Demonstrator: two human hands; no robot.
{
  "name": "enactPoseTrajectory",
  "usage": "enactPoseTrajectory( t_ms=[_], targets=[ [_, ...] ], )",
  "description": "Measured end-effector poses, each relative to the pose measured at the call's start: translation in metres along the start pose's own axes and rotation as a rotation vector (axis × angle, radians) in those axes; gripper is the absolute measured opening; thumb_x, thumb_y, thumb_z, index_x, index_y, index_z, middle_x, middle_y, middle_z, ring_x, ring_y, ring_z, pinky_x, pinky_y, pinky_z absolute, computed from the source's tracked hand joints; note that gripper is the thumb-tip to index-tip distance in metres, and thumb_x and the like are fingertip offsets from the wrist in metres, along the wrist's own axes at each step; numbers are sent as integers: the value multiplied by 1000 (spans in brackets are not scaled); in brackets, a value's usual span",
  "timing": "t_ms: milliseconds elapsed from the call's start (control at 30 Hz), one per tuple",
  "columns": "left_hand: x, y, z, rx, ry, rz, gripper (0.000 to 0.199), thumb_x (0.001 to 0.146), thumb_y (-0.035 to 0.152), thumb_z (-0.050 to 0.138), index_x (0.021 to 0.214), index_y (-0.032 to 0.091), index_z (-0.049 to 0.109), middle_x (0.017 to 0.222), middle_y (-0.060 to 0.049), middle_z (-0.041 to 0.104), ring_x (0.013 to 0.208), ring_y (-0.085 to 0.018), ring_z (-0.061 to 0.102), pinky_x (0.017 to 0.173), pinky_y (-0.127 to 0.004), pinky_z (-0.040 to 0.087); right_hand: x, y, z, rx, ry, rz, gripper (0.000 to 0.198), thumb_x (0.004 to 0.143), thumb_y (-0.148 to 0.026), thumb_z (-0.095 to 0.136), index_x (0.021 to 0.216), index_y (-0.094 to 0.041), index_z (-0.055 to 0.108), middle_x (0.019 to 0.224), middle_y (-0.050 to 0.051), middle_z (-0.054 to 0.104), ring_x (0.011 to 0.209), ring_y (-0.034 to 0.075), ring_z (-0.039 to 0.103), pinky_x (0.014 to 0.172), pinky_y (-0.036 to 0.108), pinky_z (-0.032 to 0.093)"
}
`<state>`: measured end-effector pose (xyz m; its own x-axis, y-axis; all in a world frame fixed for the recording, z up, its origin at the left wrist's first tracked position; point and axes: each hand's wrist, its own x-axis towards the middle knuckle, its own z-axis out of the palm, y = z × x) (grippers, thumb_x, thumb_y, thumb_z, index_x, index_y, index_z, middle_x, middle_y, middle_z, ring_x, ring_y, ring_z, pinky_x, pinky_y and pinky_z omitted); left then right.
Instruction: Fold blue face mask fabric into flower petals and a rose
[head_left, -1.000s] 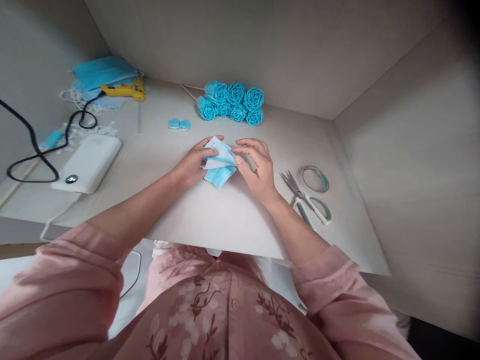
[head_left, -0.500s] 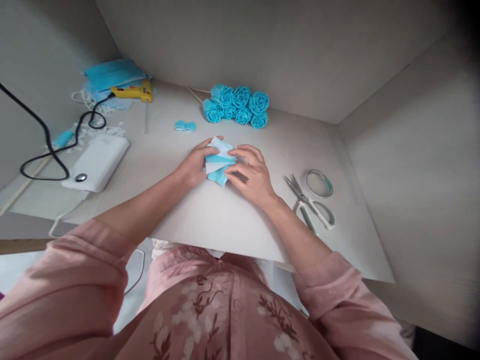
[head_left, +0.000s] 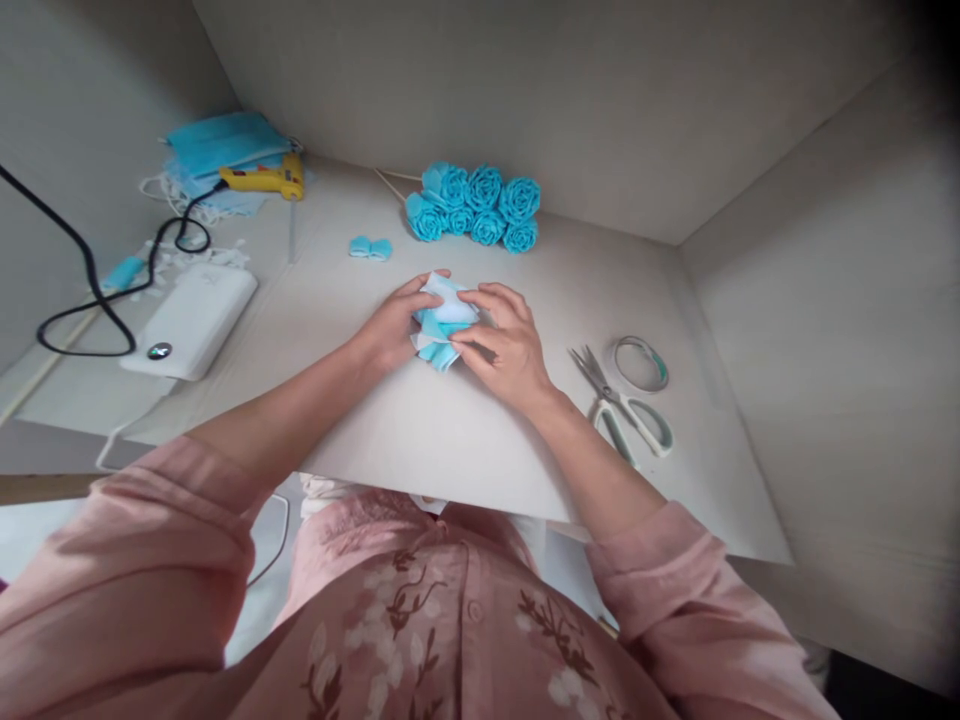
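Note:
Between my two hands, over the middle of the table, is a bundle of blue and white face-mask fabric [head_left: 442, 325] in loose folded layers. My left hand [head_left: 394, 325] is closed on its left side, thumb on top and fingers behind. On the right side, my right hand [head_left: 504, 345] pinches the fabric's edges, thumb and fingertips close together. Just beyond the hands lies a small blue bow-shaped piece of fabric [head_left: 370, 248]. Behind it to the right, several blue fabric roses [head_left: 484, 208] lie together, with thin sticks showing at their left.
At the right lie scissors [head_left: 619, 400] and a tape roll [head_left: 640, 363]. To the left are a white power bank [head_left: 196, 322], a black cable [head_left: 94, 270], white scraps and a stick. A yellow glue gun [head_left: 262, 180] rests by stacked blue masks [head_left: 225, 142]. Panels wall the table.
The fabric layers have shifted between my fingers, the lower white layer now folded differently and more blue showing. Both hands stay in nearly the same place.

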<state>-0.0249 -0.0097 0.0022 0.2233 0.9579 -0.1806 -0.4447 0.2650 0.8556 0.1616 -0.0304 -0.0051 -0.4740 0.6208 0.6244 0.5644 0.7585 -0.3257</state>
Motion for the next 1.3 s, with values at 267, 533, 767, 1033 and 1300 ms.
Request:
enactPoseTrajectory(
  t_ms=[267,533,767,1033,1300],
  targets=[
    [-3,4,4,9,36,10,48,69,14,65,116,19,60,86,0,63,70,-14,59,60,-23,45,0,-1,0,14,-2,41,15,88,-40,69,99,-30,71,135,4,63,135,30,48,113,53,39],
    [-10,-2,12,70,-75,72,43,73,17,68,116,18,61,92,0,63,77,-12,60,68,-21,47,0,-3,2,29,105,50,22,95,-40,60,79,-25,67,126,5,68,127,27,53,110,50,43],
    [-16,-8,15,152,-200,105,52,80,46,74,124,24,60,114,-4,64,97,-19,63,80,-27,50,1,4,3,58,209,129,25,93,-43,62,76,-24,64,114,7,71,113,25,60,102,47,48],
    [-5,-3,6,119,-60,99,65,65,16,71,128,20,56,108,-4,64,102,-21,64,88,-29,50,2,2,-8,88,267,206,22,97,-44,56,104,-26,66,119,9,69,117,26,61,105,48,46],
    [1,9,0,15,-33,93,58,69,15,64,126,16,54,107,-7,67,102,-24,66,94,-38,51,2,6,-3,45,135,102,18,96,-40,58,104,-31,72,121,6,69,120,27,57,107,52,45]
  ],
)
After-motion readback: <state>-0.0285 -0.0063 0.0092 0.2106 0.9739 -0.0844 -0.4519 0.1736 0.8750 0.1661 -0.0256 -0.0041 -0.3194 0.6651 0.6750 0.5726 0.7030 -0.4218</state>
